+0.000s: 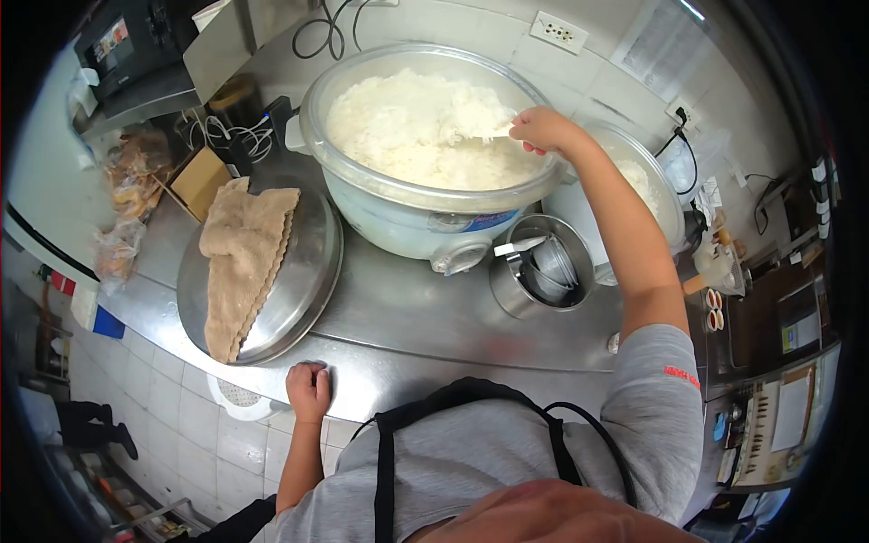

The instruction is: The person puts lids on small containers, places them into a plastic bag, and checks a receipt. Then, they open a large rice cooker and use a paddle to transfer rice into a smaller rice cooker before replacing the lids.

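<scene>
My right hand [541,129] grips the handle of a white rice paddle [496,132], whose blade is partly sunk in cooked white rice [407,127]. The rice fills a large, wide rice cooker [376,206] that stands uncovered on the steel counter. At the counter's front edge my left hand [309,390] rests with its fingers curled in, and I see nothing in it. Just beyond it lies a round metal lid [308,290], with a folded brown cloth [244,258] draped over it.
A steel pot [516,299] with white-handled utensils in it stands in front of the cooker. To the right is a second rice container [665,204]. Bagged food [127,199] and a cardboard box [201,184] sit at the left. Another person's legs [90,425] show at far left.
</scene>
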Demonstrator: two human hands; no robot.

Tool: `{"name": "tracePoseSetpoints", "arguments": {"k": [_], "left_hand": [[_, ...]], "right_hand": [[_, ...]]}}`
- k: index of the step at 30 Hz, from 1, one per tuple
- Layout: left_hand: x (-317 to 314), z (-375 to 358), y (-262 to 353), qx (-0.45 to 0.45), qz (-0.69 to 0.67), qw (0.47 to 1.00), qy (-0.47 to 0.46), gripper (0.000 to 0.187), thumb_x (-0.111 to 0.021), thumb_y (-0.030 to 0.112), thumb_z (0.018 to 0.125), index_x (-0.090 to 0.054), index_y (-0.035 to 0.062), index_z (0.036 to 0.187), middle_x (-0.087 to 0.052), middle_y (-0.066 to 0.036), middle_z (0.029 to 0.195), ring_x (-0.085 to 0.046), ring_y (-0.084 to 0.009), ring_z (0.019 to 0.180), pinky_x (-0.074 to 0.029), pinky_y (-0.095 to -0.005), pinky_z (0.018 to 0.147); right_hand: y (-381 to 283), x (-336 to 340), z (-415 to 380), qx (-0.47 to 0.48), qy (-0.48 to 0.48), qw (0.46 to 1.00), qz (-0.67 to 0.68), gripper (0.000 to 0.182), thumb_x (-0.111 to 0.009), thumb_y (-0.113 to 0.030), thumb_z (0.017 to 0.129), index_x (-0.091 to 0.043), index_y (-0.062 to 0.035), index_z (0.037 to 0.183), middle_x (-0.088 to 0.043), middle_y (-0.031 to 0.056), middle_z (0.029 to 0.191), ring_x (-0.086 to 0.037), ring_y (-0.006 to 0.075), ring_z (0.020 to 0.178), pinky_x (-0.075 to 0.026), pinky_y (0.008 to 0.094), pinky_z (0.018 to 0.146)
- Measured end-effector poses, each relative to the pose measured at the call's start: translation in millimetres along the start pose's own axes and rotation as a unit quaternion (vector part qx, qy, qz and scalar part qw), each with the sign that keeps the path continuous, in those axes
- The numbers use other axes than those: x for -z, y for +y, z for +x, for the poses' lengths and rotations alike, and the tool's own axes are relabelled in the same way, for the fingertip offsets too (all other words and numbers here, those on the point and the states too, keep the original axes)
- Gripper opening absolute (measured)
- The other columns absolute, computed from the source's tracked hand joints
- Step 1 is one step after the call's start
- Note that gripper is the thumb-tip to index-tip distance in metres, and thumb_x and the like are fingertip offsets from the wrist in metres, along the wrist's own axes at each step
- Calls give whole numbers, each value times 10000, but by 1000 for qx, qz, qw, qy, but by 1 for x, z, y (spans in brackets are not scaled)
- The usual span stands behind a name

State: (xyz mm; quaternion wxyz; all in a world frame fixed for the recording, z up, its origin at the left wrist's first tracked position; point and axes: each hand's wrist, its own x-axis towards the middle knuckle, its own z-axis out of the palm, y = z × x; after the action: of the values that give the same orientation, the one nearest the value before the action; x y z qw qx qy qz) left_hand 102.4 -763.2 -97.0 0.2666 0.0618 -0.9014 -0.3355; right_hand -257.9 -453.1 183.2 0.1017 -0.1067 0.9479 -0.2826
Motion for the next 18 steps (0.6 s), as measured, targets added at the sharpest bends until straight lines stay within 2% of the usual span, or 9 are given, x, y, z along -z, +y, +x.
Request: {"name": "tracePoseSetpoints", "arguments": {"k": [5, 8, 11, 14, 18], "left_hand": [[-2, -2, 0, 10, 4, 1000, 7, 99, -529, 128, 698, -516, 34, 670, -510, -114, 661, -471, -288, 624, -362, -374, 574], [-2, -3, 1, 16, 8, 1000, 10, 93, -529, 122, 701, -518, 35, 670, -515, -115, 668, -476, -291, 633, -369, -376, 583], [-4, -4, 1, 19, 14, 1000, 14, 91, -528, 120, 706, -520, 36, 670, -520, -113, 671, -481, -292, 643, -374, -377, 592], [-4, -4, 1, 23, 18, 999, 15, 96, -528, 122, 711, -520, 37, 667, -523, -111, 673, -486, -291, 653, -376, -376, 599], [-5, -4, 3, 29, 20, 999, 13, 99, -531, 122, 712, -520, 38, 662, -526, -109, 675, -489, -290, 657, -375, -375, 601]], "right_hand": [[-1, 8, 3, 7, 15, 999, -49, 156, -547, -151, 683, -567, -6, 736, -527, 59, 539, -436, 120, 407, -362, 261, 402], [1, 18, -4, 1, 19, 1000, -3, 178, -542, -168, 683, -573, -1, 736, -536, 68, 539, -457, 125, 414, -372, 275, 410], [10, 30, -1, 8, 52, 998, -20, 193, -527, -178, 689, -582, 7, 699, -553, 86, 554, -484, 144, 429, -387, 290, 419], [15, 41, 5, 15, 8, 991, -135, 208, -511, -172, 694, -585, 19, 653, -569, 102, 575, -504, 166, 444, -397, 303, 425], [25, 34, 9, -37, -17, 988, -150, 186, -540, -149, 681, -580, 15, 760, -529, 85, 560, -445, 141, 428, -362, 276, 394]]}}
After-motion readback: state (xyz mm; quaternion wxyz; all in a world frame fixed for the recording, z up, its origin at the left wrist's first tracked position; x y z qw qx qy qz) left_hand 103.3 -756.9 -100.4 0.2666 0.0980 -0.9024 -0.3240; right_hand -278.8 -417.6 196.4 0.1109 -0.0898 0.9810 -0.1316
